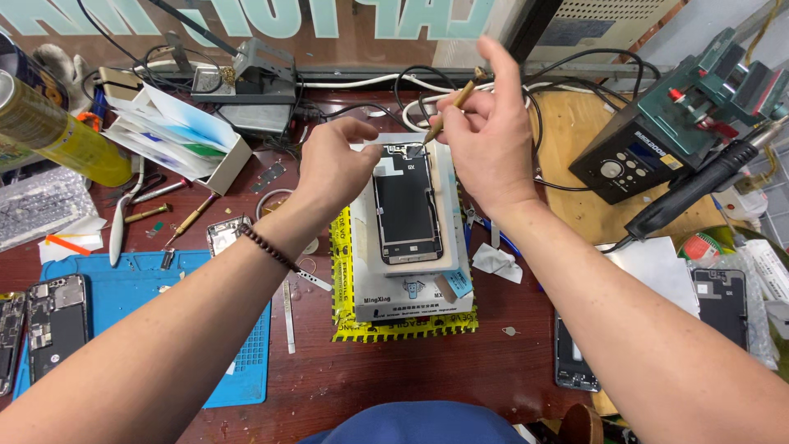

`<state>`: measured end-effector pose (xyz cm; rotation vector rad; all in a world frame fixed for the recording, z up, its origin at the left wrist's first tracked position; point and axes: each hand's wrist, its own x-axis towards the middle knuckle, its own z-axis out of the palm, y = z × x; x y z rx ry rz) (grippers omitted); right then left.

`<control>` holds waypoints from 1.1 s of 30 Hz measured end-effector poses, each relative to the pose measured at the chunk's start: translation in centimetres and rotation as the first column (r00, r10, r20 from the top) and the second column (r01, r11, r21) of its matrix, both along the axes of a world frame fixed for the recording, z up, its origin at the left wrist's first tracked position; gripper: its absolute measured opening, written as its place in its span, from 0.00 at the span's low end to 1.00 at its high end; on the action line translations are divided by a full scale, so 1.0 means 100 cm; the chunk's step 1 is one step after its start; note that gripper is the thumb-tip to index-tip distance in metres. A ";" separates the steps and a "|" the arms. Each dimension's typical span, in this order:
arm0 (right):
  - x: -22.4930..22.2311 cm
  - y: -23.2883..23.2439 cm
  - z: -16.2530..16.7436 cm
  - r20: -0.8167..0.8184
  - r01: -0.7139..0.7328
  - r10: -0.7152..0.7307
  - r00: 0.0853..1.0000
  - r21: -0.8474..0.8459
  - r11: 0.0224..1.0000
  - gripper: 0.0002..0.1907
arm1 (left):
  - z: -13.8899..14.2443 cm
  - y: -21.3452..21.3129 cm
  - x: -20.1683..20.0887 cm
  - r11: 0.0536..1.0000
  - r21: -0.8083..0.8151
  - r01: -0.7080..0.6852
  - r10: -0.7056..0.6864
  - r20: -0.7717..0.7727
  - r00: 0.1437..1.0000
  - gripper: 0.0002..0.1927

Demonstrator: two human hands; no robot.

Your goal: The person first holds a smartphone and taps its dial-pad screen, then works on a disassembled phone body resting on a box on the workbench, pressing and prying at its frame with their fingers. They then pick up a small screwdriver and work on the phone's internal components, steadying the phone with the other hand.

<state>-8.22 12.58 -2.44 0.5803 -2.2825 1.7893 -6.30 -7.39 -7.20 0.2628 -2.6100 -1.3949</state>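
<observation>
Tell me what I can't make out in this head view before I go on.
- Screwdriver tip on the phone frame: too small to see its contact.
- Left hand fingertips: curled under, hidden by the hand itself.
- Opened phone at left: partly hidden by the left forearm.
- Dark phone at right: covered by the right forearm.

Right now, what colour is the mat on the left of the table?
Blue; the mat shows best in the head view.

Phone screen assembly [406,205]: dark rectangular panel, lying flat and face down on a white heating pad, directly below both hands, left fingertips on its upper left corner. Screwdriver [450,108]: slim, brass-coloured handle, tilted, pinched in right fingers, tip down at the panel's top edge.
</observation>
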 end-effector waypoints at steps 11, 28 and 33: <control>0.000 -0.004 -0.034 -0.107 -0.059 0.064 0.992 0.047 0.997 0.26 | -0.020 0.015 -0.025 0.937 0.321 -0.136 0.066 0.222 0.973 0.34; 0.002 -0.009 -0.030 -0.059 -0.050 0.053 0.997 0.048 0.998 0.25 | -0.016 0.019 -0.026 0.963 0.227 -0.148 0.082 0.278 0.957 0.36; 0.002 -0.009 -0.032 -0.087 -0.043 0.049 0.995 0.071 0.997 0.26 | -0.017 0.018 -0.026 0.961 0.232 -0.149 0.079 0.287 0.955 0.36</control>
